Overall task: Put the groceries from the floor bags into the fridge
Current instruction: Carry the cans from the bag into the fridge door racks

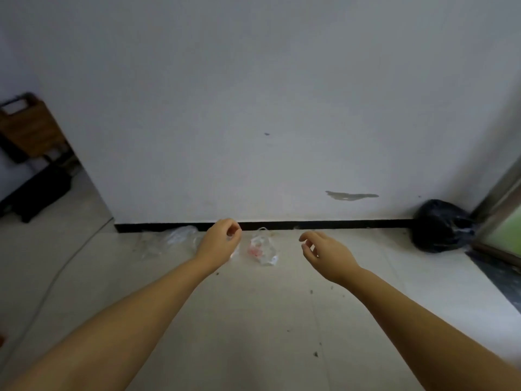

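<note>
Head view shows a clear bag with something red inside lying on the floor by the wall, between both reaching hands; left hand nearer, fingers loosely curled, empty; right hand likewise empty

No text, label, brand, number or sign can be read anywhere in view; the small clear plastic bag with red contents on the floor by the wall shows no legible print.
</note>
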The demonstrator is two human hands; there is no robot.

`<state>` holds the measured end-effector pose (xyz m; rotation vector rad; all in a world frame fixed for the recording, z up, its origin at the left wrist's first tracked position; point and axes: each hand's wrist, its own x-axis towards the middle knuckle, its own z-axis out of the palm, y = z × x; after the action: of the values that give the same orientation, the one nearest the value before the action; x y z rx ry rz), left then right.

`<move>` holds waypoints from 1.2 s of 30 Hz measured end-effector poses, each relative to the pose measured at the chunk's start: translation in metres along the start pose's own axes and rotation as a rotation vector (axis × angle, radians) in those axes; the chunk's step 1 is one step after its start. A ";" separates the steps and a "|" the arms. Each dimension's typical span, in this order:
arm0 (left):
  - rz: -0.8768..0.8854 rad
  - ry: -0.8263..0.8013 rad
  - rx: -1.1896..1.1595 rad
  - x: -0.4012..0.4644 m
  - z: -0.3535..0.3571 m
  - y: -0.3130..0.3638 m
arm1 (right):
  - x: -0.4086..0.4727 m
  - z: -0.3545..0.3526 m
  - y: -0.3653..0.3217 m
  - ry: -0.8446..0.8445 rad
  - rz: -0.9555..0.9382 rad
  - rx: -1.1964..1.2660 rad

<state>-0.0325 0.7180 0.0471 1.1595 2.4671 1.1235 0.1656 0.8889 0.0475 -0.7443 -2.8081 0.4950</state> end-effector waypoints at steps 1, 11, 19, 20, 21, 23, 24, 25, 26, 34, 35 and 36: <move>-0.026 0.005 0.014 0.006 -0.006 -0.012 | 0.017 0.008 -0.005 -0.023 -0.020 0.005; -0.215 0.045 0.051 0.069 -0.060 -0.135 | 0.179 0.099 -0.077 -0.253 -0.176 0.029; -0.266 -0.083 0.077 0.177 -0.094 -0.236 | 0.298 0.160 -0.119 -0.315 -0.027 0.038; -0.266 -0.101 0.084 0.190 -0.097 -0.244 | 0.309 0.165 -0.122 -0.314 -0.009 0.040; -0.269 -0.114 0.088 0.203 -0.099 -0.252 | 0.318 0.170 -0.126 -0.322 0.011 0.045; -0.280 -0.153 0.087 0.229 -0.097 -0.269 | 0.337 0.181 -0.127 -0.337 0.047 0.061; -0.287 -0.178 0.086 0.241 -0.094 -0.276 | 0.346 0.187 -0.125 -0.347 0.059 0.063; -0.296 -0.200 0.090 0.251 -0.090 -0.282 | 0.356 0.192 -0.123 -0.363 0.072 0.064; -0.306 -0.218 0.088 0.263 -0.085 -0.289 | 0.367 0.199 -0.118 -0.376 0.081 0.065; -0.438 -0.277 0.049 0.352 -0.034 -0.359 | 0.479 0.263 -0.075 -0.502 0.106 0.063; -0.450 -0.280 0.041 0.362 -0.025 -0.371 | 0.494 0.276 -0.069 -0.522 0.099 0.058; -0.464 -0.285 0.035 0.369 -0.014 -0.384 | 0.505 0.292 -0.062 -0.542 0.099 0.052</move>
<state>-0.5106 0.8223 -0.1650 0.6428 2.3605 0.7297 -0.3726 1.0169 -0.1494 -0.8462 -3.2381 0.9031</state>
